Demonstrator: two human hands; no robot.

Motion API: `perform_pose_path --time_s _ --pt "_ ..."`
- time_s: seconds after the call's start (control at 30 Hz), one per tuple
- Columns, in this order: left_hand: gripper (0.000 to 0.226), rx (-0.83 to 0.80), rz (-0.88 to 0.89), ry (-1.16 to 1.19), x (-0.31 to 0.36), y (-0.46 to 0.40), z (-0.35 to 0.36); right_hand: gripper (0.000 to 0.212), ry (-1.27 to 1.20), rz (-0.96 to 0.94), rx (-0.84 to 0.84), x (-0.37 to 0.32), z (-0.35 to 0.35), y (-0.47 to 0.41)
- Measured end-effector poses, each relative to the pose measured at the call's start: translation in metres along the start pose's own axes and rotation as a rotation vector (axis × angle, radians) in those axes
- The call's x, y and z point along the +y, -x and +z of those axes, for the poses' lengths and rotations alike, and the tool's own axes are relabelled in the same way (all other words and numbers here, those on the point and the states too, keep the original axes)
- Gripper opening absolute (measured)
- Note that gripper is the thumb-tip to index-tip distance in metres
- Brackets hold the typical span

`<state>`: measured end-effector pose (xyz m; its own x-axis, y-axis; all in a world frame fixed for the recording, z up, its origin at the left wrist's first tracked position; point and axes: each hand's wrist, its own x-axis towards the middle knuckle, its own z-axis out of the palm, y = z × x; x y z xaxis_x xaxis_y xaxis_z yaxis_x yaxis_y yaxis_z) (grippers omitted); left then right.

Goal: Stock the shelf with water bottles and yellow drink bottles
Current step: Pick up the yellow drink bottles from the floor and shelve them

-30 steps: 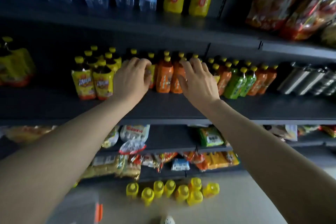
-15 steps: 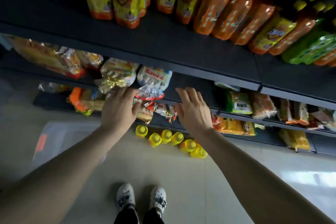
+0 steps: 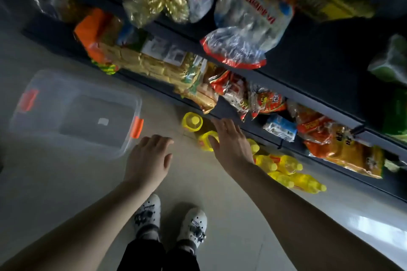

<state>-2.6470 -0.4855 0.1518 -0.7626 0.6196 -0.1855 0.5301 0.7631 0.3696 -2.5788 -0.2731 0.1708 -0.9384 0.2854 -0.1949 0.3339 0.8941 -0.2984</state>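
Several yellow drink bottles [image 3: 284, 168] stand in a cluster on the floor beside the bottom shelf, seen from above by their yellow caps. One yellow bottle [image 3: 192, 121] stands apart at the left of the cluster. My right hand [image 3: 231, 142] hovers over the bottles with fingers stretched out, covering part of a second bottle [image 3: 206, 141]; it holds nothing. My left hand [image 3: 148, 157] hangs over the bare floor left of the bottles, fingers relaxed and empty. No water bottles are in view.
A clear plastic bin [image 3: 72, 112] with orange latches sits on the floor at the left. Dark shelves [image 3: 308, 94] with snack bags run diagonally across the top and right. My white shoes [image 3: 171, 220] stand on the floor below my hands.
The view has tilted down from the drink shelf to the floor. Both hands have dropped from the shelf toward the yellow bottles on the floor, the right one now above them.
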Motion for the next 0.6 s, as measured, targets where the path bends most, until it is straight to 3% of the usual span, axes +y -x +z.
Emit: perform_pose_path --time_s 0.2,0.33,0.47,0.6 --pt "0.037 -0.094 -0.064 0.012 -0.034 -0.016 0.109 0.053 -0.005 0.072 -0.149 0.04 0.107 -0.047" --pt "0.042 0.004 -0.077 -0.05 -0.067 -0.037 0.154 0.058 -0.039 0.089 -0.153 0.055 0.169 -0.081" --pt "0.061 0.131 -0.148 -0.202 -0.114 -0.054 0.168 0.063 -0.093 0.131 -0.136 0.06 0.219 -0.106" --pt "0.091 0.085 -0.278 -0.225 -0.16 -0.062 0.186 0.064 -0.201 0.205 -0.02 0.054 0.255 -0.121"
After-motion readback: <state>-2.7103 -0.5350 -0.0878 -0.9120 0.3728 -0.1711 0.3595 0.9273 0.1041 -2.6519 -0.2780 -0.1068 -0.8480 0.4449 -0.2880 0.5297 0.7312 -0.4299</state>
